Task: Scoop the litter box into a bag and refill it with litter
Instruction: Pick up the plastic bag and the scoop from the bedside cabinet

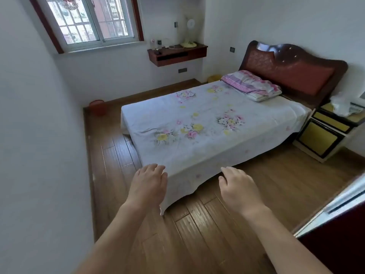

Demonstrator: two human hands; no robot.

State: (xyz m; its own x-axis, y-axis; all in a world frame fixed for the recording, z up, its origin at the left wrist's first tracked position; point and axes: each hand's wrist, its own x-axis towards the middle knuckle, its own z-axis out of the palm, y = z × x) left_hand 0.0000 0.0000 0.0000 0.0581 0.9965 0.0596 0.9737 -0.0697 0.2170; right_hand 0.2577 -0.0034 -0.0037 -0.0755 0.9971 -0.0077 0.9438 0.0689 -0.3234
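Note:
My left hand (148, 184) and my right hand (238, 187) are both stretched out in front of me, palms down, above the wooden floor near the foot corner of the bed. Each hand holds nothing and its fingers are loosely apart. No litter box, scoop, bag or litter shows in the head view.
A bed (207, 123) with a flowered white sheet and a pillow (250, 84) fills the middle. A red bucket (98, 107) stands by the left wall and a yellow bin (214, 78) beyond the bed. A nightstand (325, 133) is at right, a wall shelf (177, 54) under the window, a dark door edge (339, 234) at lower right.

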